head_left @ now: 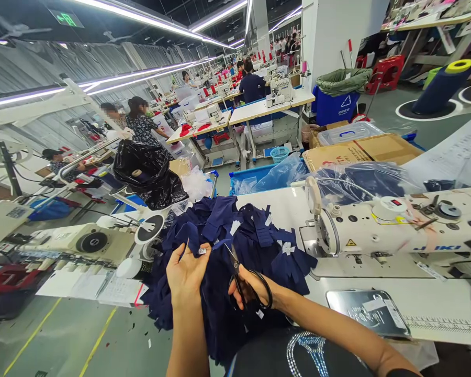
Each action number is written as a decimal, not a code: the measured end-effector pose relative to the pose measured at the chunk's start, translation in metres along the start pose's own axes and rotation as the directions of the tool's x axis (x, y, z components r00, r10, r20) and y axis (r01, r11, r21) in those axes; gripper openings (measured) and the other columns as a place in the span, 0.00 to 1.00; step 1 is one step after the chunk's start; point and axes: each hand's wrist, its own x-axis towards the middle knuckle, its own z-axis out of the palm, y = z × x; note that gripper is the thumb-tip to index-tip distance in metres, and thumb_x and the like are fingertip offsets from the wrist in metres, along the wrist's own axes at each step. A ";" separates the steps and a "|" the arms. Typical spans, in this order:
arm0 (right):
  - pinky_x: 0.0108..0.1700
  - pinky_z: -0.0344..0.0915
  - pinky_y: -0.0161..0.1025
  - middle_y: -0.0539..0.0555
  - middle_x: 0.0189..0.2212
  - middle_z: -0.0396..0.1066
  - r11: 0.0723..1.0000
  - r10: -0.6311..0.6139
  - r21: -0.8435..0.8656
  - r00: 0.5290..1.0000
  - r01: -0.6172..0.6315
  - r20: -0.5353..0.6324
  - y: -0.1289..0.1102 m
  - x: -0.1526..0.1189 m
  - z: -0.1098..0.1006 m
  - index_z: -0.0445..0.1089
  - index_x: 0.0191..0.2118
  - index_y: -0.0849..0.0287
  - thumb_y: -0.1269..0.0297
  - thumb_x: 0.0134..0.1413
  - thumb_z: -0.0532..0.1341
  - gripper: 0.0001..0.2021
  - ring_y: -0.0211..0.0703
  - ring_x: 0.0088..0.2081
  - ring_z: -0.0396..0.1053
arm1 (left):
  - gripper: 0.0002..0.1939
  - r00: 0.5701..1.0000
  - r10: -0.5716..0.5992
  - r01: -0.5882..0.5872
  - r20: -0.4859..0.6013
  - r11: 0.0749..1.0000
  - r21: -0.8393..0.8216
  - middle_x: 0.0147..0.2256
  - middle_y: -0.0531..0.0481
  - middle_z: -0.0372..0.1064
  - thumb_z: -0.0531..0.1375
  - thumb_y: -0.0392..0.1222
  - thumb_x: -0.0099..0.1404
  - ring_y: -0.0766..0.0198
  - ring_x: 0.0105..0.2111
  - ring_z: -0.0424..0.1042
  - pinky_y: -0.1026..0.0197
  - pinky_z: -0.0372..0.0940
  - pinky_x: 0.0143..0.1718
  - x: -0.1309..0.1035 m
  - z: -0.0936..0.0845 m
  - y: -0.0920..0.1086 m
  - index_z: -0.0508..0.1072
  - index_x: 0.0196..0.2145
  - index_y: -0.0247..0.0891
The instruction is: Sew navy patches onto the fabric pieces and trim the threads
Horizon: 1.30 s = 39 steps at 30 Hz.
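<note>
My left hand [189,267] pinches a navy fabric piece [188,234] that has a small white label [201,251] on it. In my right hand [253,288] is a pair of black-handled scissors [234,260], blades pointing up and to the left. The blade tips are close to a strip of navy cloth beside my left fingers; whether they touch it I cannot tell. Under both hands lies a big heap of navy fabric pieces [259,256], several with white labels, spilling over the table's front edge.
A white sewing machine [392,222] stands on the right, with a metal tray [367,312] before it. Another machine [102,243] is at the left. A black plastic bag [149,173] hangs behind the heap. Beyond are cardboard boxes [361,152] and people at other tables.
</note>
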 end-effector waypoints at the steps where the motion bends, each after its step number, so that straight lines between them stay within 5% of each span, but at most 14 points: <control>1: 0.21 0.55 0.32 0.47 0.15 0.62 1.000 0.004 -0.007 1.000 -0.004 -0.024 -0.001 0.002 0.000 0.67 0.25 0.65 0.29 0.39 0.48 0.37 0.32 0.17 0.62 | 0.10 1.000 -0.004 0.004 0.008 1.000 0.002 0.24 0.50 0.60 0.47 0.33 0.60 0.66 0.27 0.62 0.64 0.62 0.26 0.000 -0.001 -0.001 0.63 0.24 0.34; 13: 0.15 0.45 0.30 0.43 0.10 0.52 0.932 -0.297 -0.304 0.901 0.200 -0.318 -0.012 -0.006 -0.014 0.63 0.20 0.61 0.34 0.42 0.52 0.30 0.29 0.11 0.50 | 0.11 0.998 -0.033 0.030 0.044 0.997 0.072 0.29 0.48 0.70 0.48 0.28 0.62 0.65 0.31 0.69 0.62 0.64 0.29 0.012 -0.007 -0.015 0.69 0.29 0.33; 19: 0.19 0.50 0.31 0.44 0.13 0.54 0.815 -0.524 -0.461 0.788 0.352 -0.324 -0.010 -0.024 -0.017 0.63 0.25 0.61 0.38 0.47 0.52 0.26 0.31 0.16 0.53 | 0.11 0.999 -0.034 0.032 0.031 0.998 0.060 0.31 0.48 0.71 0.49 0.29 0.63 0.64 0.32 0.70 0.60 0.65 0.32 0.019 -0.007 -0.024 0.70 0.29 0.33; 21: 0.19 0.50 0.31 0.44 0.14 0.53 0.774 -0.547 -0.508 0.804 0.378 -0.234 -0.006 -0.032 -0.013 0.63 0.26 0.61 0.38 0.47 0.52 0.26 0.31 0.17 0.52 | 0.11 0.999 -0.040 0.038 0.027 0.998 0.057 0.30 0.48 0.71 0.49 0.29 0.63 0.63 0.32 0.71 0.59 0.65 0.34 0.020 -0.004 -0.028 0.70 0.28 0.33; 25: 0.19 0.50 0.31 0.44 0.15 0.54 0.795 -0.431 -0.502 0.899 0.340 -0.074 0.003 -0.039 0.002 0.63 0.26 0.61 0.37 0.47 0.51 0.27 0.30 0.17 0.52 | 0.12 0.999 -0.046 0.045 0.016 0.997 0.068 0.28 0.49 0.71 0.50 0.31 0.63 0.64 0.31 0.70 0.57 0.65 0.36 0.021 0.002 -0.035 0.69 0.25 0.34; 30: 0.19 0.52 0.31 0.46 0.14 0.57 0.929 -0.228 -0.318 0.970 0.189 -0.089 0.004 -0.030 0.012 0.64 0.24 0.62 0.32 0.45 0.46 0.32 0.31 0.16 0.57 | 0.12 0.998 -0.040 0.037 0.043 0.997 0.073 0.29 0.50 0.72 0.51 0.31 0.62 0.62 0.34 0.71 0.54 0.65 0.38 0.024 0.002 -0.042 0.70 0.24 0.35; 39: 0.17 0.49 0.31 0.44 0.11 0.56 0.996 0.084 0.041 0.979 -0.078 -0.184 0.001 -0.020 0.007 0.65 0.21 0.63 0.27 0.30 0.52 0.36 0.29 0.13 0.55 | 0.10 0.991 -0.082 0.072 0.105 0.993 0.093 0.29 0.49 0.72 0.52 0.31 0.61 0.63 0.32 0.71 0.58 0.66 0.36 0.027 -0.005 -0.051 0.71 0.26 0.35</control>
